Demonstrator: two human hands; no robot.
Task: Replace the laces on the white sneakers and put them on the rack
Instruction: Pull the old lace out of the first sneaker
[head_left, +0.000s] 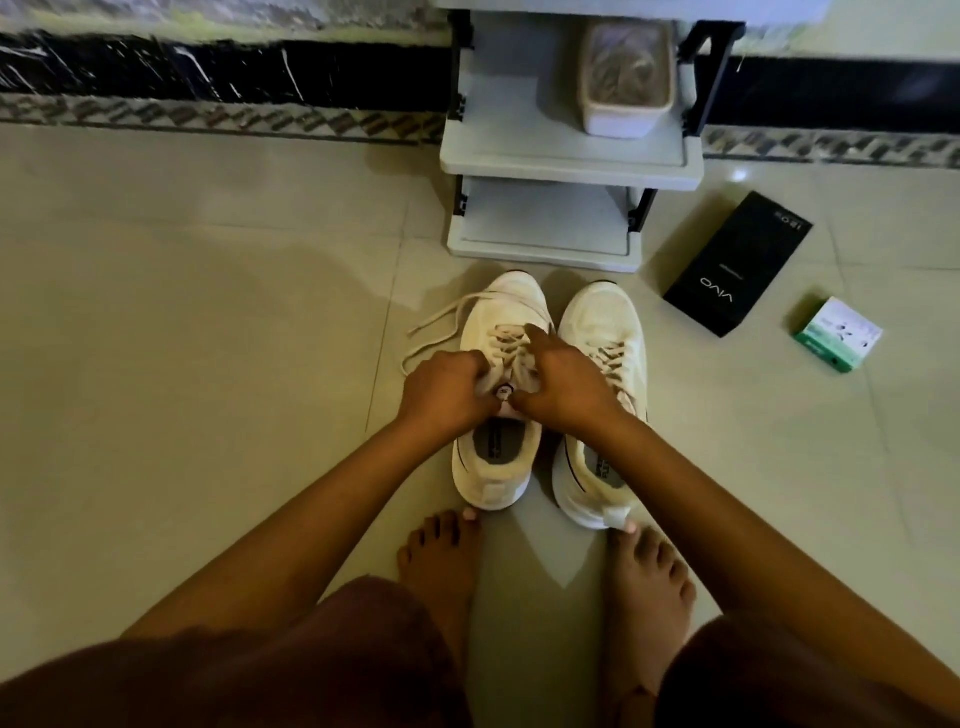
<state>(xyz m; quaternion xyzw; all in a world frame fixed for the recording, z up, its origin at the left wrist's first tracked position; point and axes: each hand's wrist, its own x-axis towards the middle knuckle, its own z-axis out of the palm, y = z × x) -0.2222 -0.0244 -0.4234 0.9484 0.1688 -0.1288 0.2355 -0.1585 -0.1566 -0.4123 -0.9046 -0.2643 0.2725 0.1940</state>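
On the tiled floor, a soft cream lace (441, 325) trails left from the left white mesh sneaker (498, 395); it looks limp and best pinched near its tip. The left hand (447, 387) and right hand (563, 382) both clutch its lacing. The second sneaker (605, 332) sits beside. Beyond, a grey plastic rack (571, 156) holds a lidded tub (626, 78), contents unclear.

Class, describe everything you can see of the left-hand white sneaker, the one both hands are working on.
The left-hand white mesh-look sneaker stands upright on the pale tiled floor, toe toward the grey plastic shoe rack, beside its mate. Its cream flat laces are partly threaded, loose ends trailing left. A printed insole shows inside. The left hand and right hand both grip at the tongue and laces.
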